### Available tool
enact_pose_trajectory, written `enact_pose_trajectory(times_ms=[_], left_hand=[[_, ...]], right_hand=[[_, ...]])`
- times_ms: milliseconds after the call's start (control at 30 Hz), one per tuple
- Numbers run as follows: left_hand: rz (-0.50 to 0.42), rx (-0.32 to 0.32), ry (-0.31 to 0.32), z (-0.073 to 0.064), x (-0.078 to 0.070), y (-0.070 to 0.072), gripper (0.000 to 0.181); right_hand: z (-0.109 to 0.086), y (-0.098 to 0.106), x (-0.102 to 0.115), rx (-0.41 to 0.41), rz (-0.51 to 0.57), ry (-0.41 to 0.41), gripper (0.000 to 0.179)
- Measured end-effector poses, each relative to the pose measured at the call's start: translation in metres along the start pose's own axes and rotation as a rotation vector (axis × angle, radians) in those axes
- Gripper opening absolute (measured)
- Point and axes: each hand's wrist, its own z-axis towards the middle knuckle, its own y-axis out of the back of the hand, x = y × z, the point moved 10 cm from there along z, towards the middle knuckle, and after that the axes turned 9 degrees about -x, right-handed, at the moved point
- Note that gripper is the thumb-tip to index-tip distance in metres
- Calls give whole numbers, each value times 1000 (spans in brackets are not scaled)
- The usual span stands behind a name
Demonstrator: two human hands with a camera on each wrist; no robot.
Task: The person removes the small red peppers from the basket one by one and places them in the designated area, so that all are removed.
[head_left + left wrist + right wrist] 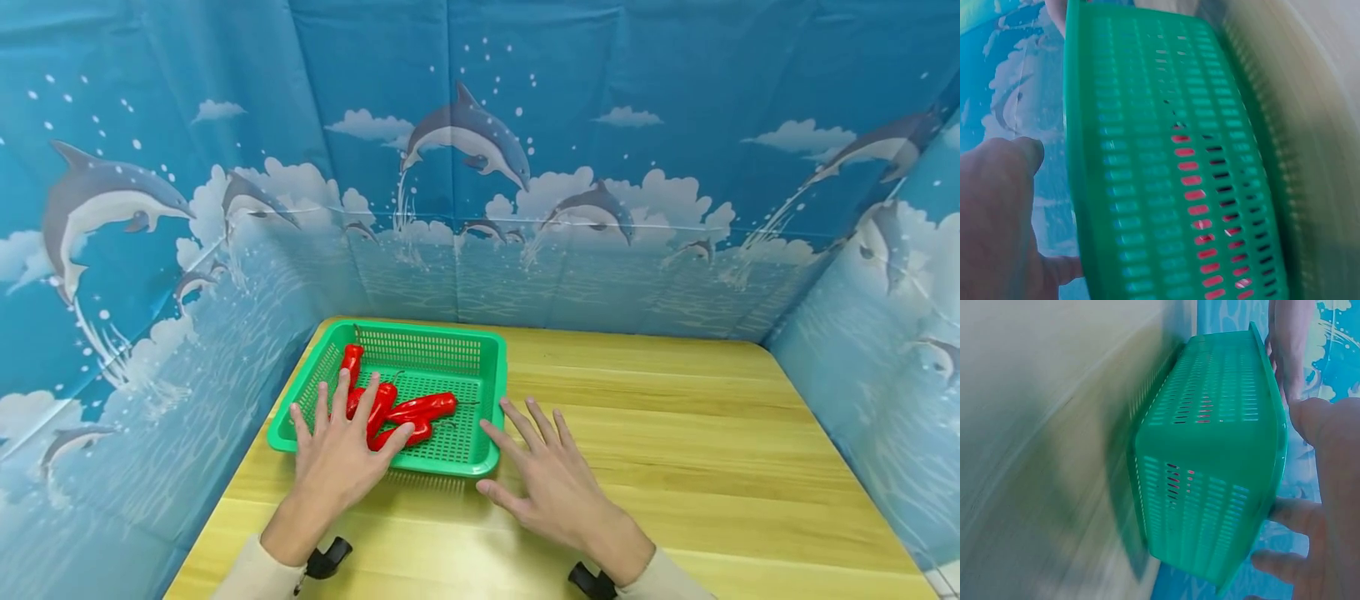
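A green plastic basket (480, 467) with slotted walls stands on the table, several glossy red peppers (423, 407) lying in its left and middle part. Over the basket's front left rim, my left hand (341, 454) spreads its straight fingers above the peppers and hides some of them. My right hand (555, 487) is beside the basket's front right corner, fingers extended and apart. In the right wrist view, fingertips (1288, 515) of the right hand are close to the rim; whether they touch it I cannot tell. Red shows through the basket's slots (1194, 195) in the left wrist view.
The wooden table (675, 433) extends to the right of the basket. A blue curtain (570, 275) printed with dolphins and clouds closes off the back and both sides. Black straps (327, 557) sit at the wrists, by the pale sleeves.
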Motion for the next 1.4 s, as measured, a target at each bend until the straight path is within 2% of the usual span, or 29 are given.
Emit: enact_pose_trajectory(times_ms=[433, 633, 967, 1400], left_hand=[[-25, 1, 72, 7, 43, 1, 104], [-35, 0, 86, 10, 56, 2, 104], [-54, -2, 56, 3, 51, 1, 98], [-86, 23, 67, -1, 43, -2, 100]], right_hand=[[1, -5, 3, 9, 50, 8, 74], [0, -4, 2, -8, 52, 8, 66], [-4, 4, -7, -77, 73, -20, 58], [-11, 14, -17, -117, 83, -41, 49]])
